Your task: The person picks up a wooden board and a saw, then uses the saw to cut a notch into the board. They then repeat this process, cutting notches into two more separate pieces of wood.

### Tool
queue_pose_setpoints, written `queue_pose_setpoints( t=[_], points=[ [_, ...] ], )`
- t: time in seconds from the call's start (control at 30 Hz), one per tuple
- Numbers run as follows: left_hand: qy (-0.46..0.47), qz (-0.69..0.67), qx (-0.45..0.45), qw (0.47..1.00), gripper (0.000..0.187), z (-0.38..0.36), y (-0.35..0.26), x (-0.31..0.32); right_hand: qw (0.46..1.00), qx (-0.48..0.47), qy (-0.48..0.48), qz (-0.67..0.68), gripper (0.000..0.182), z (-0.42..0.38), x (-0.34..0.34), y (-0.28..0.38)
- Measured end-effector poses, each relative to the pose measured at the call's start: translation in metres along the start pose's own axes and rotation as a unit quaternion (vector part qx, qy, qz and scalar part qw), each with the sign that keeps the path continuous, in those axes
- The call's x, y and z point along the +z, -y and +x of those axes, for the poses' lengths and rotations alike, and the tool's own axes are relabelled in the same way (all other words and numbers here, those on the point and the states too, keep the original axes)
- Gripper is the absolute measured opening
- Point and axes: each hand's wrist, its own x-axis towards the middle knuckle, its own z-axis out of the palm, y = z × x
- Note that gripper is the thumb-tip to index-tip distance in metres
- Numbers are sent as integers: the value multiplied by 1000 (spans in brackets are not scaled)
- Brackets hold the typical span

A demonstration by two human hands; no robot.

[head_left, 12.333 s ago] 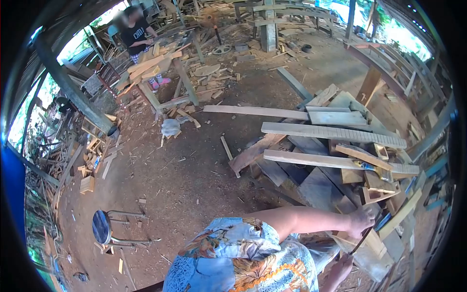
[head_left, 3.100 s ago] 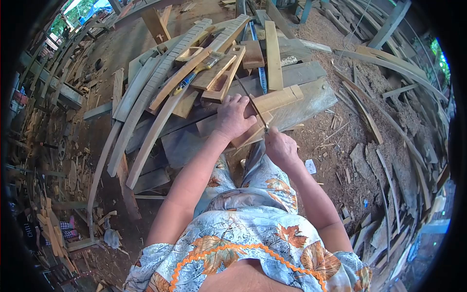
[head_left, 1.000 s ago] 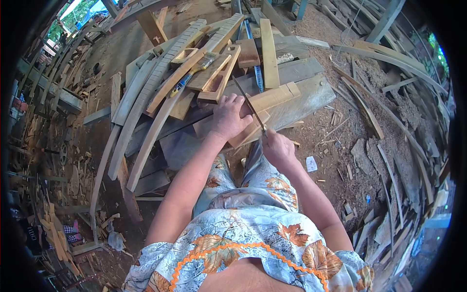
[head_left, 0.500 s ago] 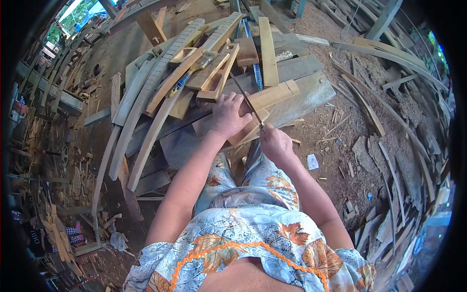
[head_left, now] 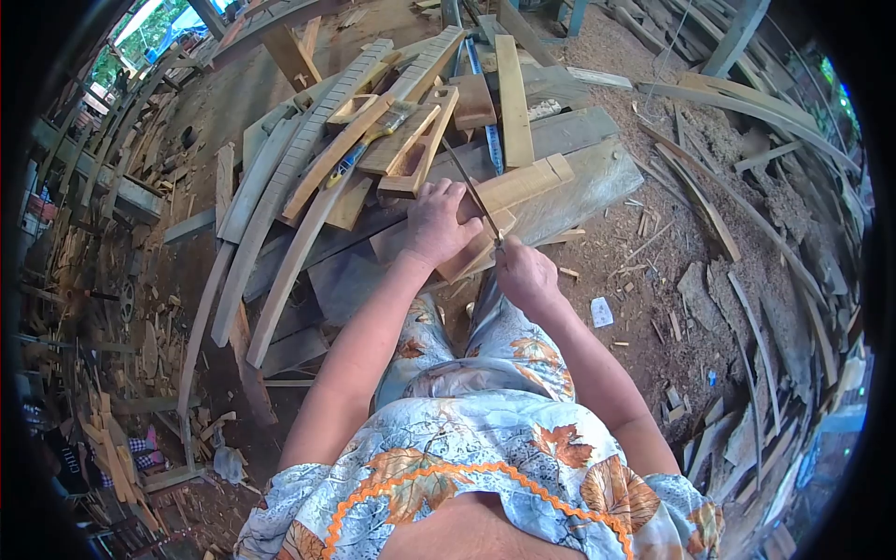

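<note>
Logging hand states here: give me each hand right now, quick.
Left hand: resting on the wood piece; whether it grips cannot be told.
Right hand: closed, holding the long thin tool.

The right hand holds a blade, apparently against wood.

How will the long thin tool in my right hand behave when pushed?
The long thin tool looks straight, so probably fairly stiff. Being narrow, it's likely light for its length. The right hand holds only one end, so the far end may swing sideways.
</note>
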Motion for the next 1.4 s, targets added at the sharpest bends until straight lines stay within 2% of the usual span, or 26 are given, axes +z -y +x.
queue_pose_setpoints(
  t=[0.23, 0.43, 0.73, 0.87, 1.17, 1.4],
  points=[
    [6, 5, 0, 1000, 50, 0, 1, -2, 1000, 3, 11, -28, 18, -25, -6, -10],
    [5, 9, -6, 1000, 51, 0, -1, -1, 1000, -19, -13, -8, 17, 3, -1, 0],
    [4, 11, 8, 1000, 51, 0, 1, -2, 1000, -9, -4, -27, 19, -21, -10, -3],
    [6, -1, -1, 1000, 51, 1, -1, -1, 999, -24, -14, -22, 19, 1, -4, 2],
    [-8, 4, 10, 1000, 51, 0, 2, 0, 999, 18, 9, -25, 17, -25, -9, -5],
    [10, 12, -5, 1000, 50, 1, 0, -2, 1000, -8, -16, -16, 15, 4, 0, 1]
  ],
)
